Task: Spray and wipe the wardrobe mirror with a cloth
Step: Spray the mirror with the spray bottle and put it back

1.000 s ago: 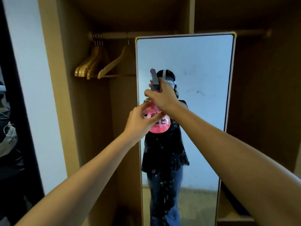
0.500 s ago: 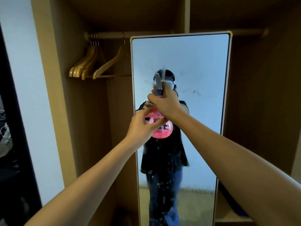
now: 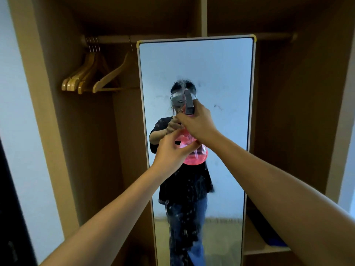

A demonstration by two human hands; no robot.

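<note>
A tall framed mirror (image 3: 226, 73) stands upright inside the wooden wardrobe, with smudges near its middle and droplets lower down. In front of it I hold a pink spray bottle (image 3: 197, 156) with a grey trigger head. My right hand (image 3: 197, 123) is wrapped around the bottle's neck, just below the head. My left hand (image 3: 172, 150) cups the round pink body from the left, fingers touching it. The nozzle points at the mirror. No cloth shows in this view.
Several wooden hangers (image 3: 92, 79) hang on the rail (image 3: 111, 39) at the upper left. A wardrobe shelf (image 3: 255, 244) at the lower right carries a dark blue item (image 3: 272, 239). A white wall (image 3: 23, 112) borders the left side.
Both hands and the bottle have stayed together in front of the mirror, drifting slightly right and lower in view. A misty wet patch now shows on the glass above the bottle's head.
</note>
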